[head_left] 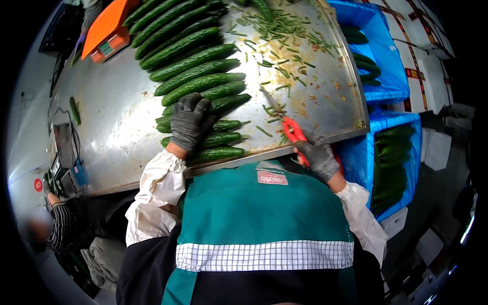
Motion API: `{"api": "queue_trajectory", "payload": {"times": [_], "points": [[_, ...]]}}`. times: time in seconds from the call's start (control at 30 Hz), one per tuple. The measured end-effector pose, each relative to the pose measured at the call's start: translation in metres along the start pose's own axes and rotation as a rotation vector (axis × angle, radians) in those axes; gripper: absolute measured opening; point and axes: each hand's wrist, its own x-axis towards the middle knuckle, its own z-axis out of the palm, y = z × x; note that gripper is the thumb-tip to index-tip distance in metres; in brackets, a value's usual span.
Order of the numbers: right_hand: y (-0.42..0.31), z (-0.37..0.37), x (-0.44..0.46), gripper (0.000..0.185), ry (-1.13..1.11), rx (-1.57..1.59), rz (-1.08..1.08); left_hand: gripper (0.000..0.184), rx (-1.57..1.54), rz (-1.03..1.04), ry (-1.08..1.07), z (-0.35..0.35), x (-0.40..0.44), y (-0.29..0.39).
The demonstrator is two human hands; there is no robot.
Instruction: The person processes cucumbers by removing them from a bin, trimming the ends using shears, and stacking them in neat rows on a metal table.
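Long green cucumbers lie side by side in a row on a metal table. My left hand, in a grey glove, rests over the cucumbers near the table's front edge; what lies under its fingers is partly hidden. To the right, my right hand, also gloved in grey, is closed around the red handles of scissors. Their blades point up and left, just right of the cucumber ends. Small cut green stems are scattered over the right part of the table.
An orange scale stands at the back left. Blue-lined crates holding cucumbers flank the table's right side. A single cucumber and a small device are at the left. Another person is at the lower left.
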Motion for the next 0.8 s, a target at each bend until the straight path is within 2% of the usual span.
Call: {"api": "queue_trajectory", "payload": {"times": [0.03,0.07,0.17,0.2,0.3,0.37,0.5,0.57,0.67,0.73,0.8], "points": [[0.010,-0.005,0.000,0.030,0.050,-0.112,-0.119,0.041,0.004,0.015,0.021,-0.001,0.000,-0.001],[0.014,-0.009,-0.003,0.031,0.084,-0.127,-0.119,0.043,0.008,-0.008,0.011,0.000,-0.002,-0.003],[0.012,-0.021,-0.013,0.034,0.132,0.101,0.050,0.046,0.002,-0.020,-0.009,0.000,-0.004,-0.006],[-0.011,-0.027,-0.020,0.035,0.128,0.257,0.155,0.045,0.011,-0.015,0.002,0.003,-0.005,-0.006],[-0.001,-0.034,-0.028,0.036,0.148,0.309,0.136,0.044,0.038,0.002,-0.031,0.005,-0.004,-0.009],[0.004,-0.036,-0.030,0.038,0.179,0.419,0.203,0.044,0.063,0.010,-0.034,0.006,-0.004,-0.011],[0.005,-0.034,-0.029,0.041,0.168,0.417,0.211,0.045,0.103,0.046,-0.033,0.012,-0.008,-0.015],[0.008,-0.030,-0.025,0.033,0.176,0.356,0.142,0.045,0.107,0.057,-0.027,0.014,-0.006,-0.015],[0.000,-0.025,-0.022,0.036,0.182,0.325,0.099,0.046,0.075,0.066,0.009,0.009,-0.007,-0.014],[-0.001,-0.023,-0.020,0.038,0.190,0.332,0.118,0.047,-0.050,0.005,0.101,0.003,-0.005,-0.012],[-0.006,-0.023,-0.020,0.038,0.188,0.299,0.083,0.048,-0.028,-0.026,0.115,-0.005,0.002,-0.016]]}}
